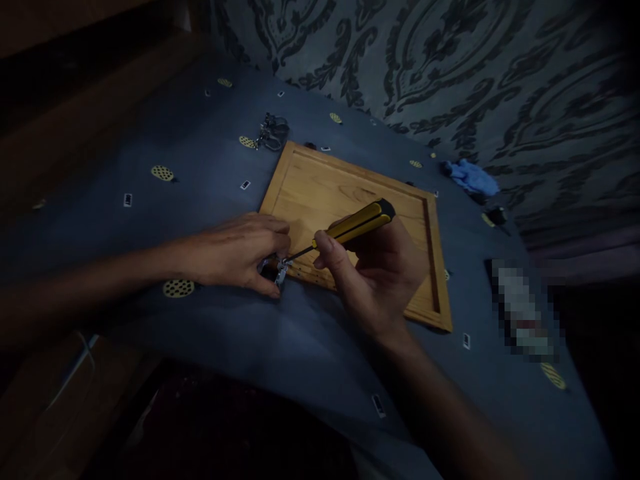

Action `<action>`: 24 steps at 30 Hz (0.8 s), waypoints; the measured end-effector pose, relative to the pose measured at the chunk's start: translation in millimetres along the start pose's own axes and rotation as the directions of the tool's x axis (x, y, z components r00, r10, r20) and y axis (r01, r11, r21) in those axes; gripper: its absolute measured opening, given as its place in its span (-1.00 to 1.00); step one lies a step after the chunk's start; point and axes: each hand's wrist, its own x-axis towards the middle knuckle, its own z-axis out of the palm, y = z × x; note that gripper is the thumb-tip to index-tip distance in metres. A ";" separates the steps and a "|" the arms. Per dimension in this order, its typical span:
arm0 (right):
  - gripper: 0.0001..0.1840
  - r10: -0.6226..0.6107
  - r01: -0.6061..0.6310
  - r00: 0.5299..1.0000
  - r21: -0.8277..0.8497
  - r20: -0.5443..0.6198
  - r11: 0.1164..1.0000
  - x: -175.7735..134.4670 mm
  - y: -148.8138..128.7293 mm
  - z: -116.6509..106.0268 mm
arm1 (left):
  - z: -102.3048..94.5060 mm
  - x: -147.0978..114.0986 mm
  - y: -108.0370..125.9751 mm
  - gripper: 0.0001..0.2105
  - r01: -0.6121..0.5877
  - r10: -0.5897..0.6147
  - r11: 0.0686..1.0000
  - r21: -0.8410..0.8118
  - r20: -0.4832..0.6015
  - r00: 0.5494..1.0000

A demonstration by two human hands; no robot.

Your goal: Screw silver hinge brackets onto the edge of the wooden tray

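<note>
Left hand [243, 250] holds hinge [282, 271] at near edge of panel [325, 190], right hand [383, 283] grips screwdriver [353, 227]

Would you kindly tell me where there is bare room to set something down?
A wide bare patch of printed cover lies left of the wooden panel, between the left hand and the metal pieces. A smaller one lies between the right arm and the pixelated object. The panel's near edge is crowded: left hand, right hand, screwdriver and metal fitting.
</note>
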 end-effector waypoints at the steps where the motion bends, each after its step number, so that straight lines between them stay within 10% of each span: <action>1: -0.71 -0.001 0.001 1.000 0.005 0.005 1.000 -0.1 0.6 0.1 | -0.4 0.0 0.3 -0.70 -0.002 0.002 1.000 -0.002 0.000 1.000; 17: -0.81 0.096 -0.152 0.954 0.185 0.283 0.971 14.0 -21.6 -12.8 | 5.8 -1.5 -6.5 -0.69 -0.025 0.024 1.000 -0.009 -0.042 0.999; 24: -0.76 0.037 -0.050 0.987 0.080 0.159 0.996 8.2 -12.5 -7.3 | 3.3 -0.3 -3.9 -0.68 -0.020 0.020 1.000 0.008 -0.019 1.000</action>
